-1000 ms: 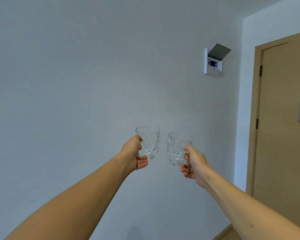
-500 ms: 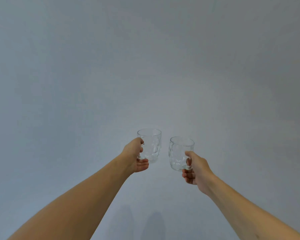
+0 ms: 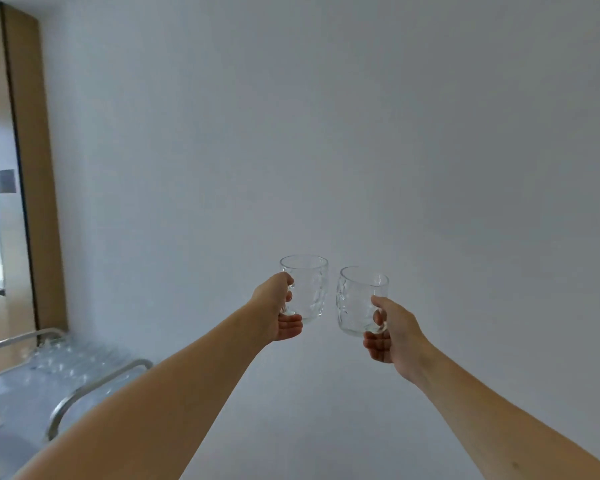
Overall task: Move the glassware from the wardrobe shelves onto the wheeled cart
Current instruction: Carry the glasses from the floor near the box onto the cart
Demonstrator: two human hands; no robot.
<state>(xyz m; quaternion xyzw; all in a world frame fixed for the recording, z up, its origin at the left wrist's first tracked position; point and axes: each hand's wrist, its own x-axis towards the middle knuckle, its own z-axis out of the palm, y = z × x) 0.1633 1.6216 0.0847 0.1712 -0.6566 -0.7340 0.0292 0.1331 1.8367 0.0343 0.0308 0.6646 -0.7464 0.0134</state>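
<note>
clear dimpled mugs (image 3: 305, 289), pale grey wall (image 3: 361, 133)

Both arms outstretched, left grip (image 3: 280, 311) curled, right grip (image 3: 392, 332) curled

Wheeled cart (image 3: 94, 384), lower left: curved metal rails, pale top surface (image 3: 18, 396). On it, blurred clear glassware (image 3: 73, 358) clustered at the far end.
</note>
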